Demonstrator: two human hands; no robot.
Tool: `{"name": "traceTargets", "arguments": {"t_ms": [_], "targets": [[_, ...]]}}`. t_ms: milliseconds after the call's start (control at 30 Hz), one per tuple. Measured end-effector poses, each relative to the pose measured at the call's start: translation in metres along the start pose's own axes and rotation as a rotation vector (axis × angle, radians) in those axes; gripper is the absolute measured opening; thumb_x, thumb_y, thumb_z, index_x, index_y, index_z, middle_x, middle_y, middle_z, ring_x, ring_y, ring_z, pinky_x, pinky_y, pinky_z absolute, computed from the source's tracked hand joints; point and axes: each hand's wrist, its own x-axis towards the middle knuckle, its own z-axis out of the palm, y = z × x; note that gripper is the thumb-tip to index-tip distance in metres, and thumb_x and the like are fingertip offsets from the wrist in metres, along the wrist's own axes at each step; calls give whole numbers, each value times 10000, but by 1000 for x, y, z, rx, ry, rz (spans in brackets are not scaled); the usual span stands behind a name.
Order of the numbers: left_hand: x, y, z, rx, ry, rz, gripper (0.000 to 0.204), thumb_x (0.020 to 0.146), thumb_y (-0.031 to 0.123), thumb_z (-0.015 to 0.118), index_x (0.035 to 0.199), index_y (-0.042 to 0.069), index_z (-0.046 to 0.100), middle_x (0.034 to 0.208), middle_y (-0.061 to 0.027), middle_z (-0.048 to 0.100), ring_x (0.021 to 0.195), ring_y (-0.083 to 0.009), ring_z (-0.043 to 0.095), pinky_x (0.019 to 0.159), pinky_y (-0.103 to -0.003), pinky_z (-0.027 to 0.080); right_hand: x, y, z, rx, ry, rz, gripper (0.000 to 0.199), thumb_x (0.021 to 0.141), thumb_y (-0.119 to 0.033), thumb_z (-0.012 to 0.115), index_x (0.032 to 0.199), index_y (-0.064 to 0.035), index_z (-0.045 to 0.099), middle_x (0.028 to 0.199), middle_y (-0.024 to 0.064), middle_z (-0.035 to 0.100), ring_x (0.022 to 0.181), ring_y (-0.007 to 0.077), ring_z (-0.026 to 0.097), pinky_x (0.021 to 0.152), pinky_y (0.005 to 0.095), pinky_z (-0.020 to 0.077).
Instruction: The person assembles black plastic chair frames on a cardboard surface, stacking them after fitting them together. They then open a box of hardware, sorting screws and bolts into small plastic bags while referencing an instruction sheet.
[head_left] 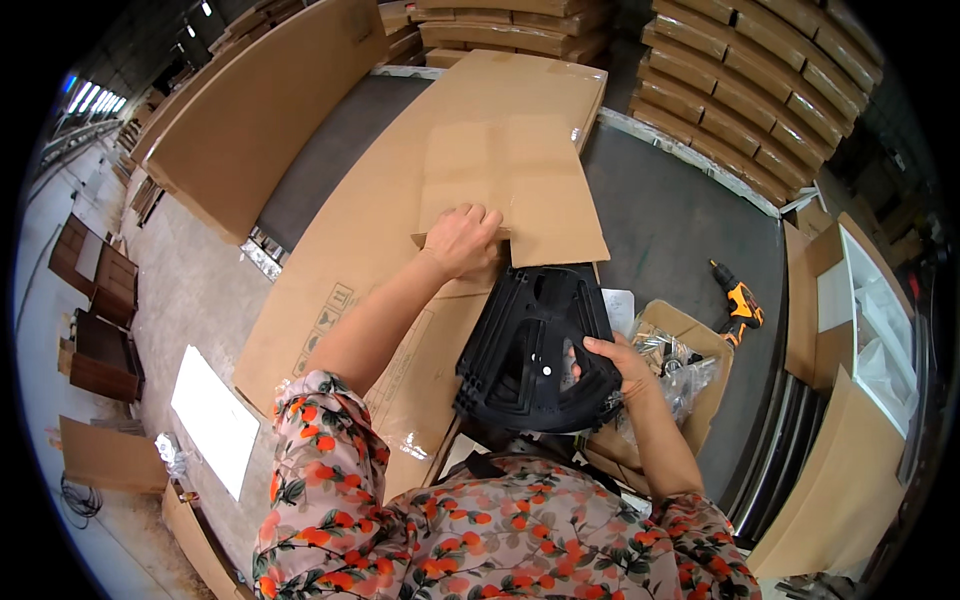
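A long flat cardboard box lies lengthwise in front of me, its near end open. My left hand has its fingers curled over the edge of a box flap. At that open end is a black moulded plastic part with ribs and cut-outs. Its far edge meets the flap, and I cannot tell how much of it is inside the box. My right hand grips the part's near right side, thumb on top and fingers through a cut-out.
Right of the part stands an open carton with plastic bags and small hardware. Beyond it an orange and black cordless drill lies on the dark table. Stacked flat cartons rise behind. Another large carton leans at the left.
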Motion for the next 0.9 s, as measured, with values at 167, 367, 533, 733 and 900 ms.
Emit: {"name": "traceTargets", "arguments": {"t_ms": [167, 367, 533, 733, 900], "targets": [[2, -5, 6, 11, 5, -20, 413, 702, 453, 674, 824, 84, 535, 765, -97, 593, 734, -262, 609, 587, -373, 494, 2, 1, 11, -81, 35, -3, 289, 799, -114, 657, 1018, 38, 546, 855, 106, 622, 633, 212, 630, 551, 337, 548], [1, 7, -13, -50, 100, -5, 448, 754, 519, 622, 727, 78, 548, 640, -85, 582, 593, -257, 604, 503, -365, 480, 16, 0, 28, -176, -35, -7, 296, 799, -129, 661, 1022, 15, 530, 844, 94, 613, 646, 194, 625, 563, 325, 538], [0, 4, -21, -77, 152, 7, 470, 780, 517, 599, 610, 84, 537, 545, -78, 548, 506, -254, 579, 449, -349, 457, 28, -15, 20, -95, 4, 53, 287, 798, -135, 664, 1000, 37, 557, 834, 111, 623, 625, 213, 637, 549, 342, 552], [-3, 11, -19, -168, 242, 24, 451, 787, 481, 613, 589, 83, 536, 517, -80, 531, 492, -262, 572, 434, -361, 438, 34, -10, 31, -79, 7, 38, 292, 799, -140, 666, 994, 47, 556, 825, 119, 627, 637, 220, 644, 553, 344, 556], [-12, 5, -22, -181, 104, 35, 374, 738, 423, 679, 704, 72, 554, 617, -79, 556, 570, -266, 580, 498, -361, 445, 61, -37, 41, -105, -21, 49, 240, 816, -138, 641, 954, 46, 568, 789, 119, 628, 609, 225, 641, 548, 341, 552]]}}
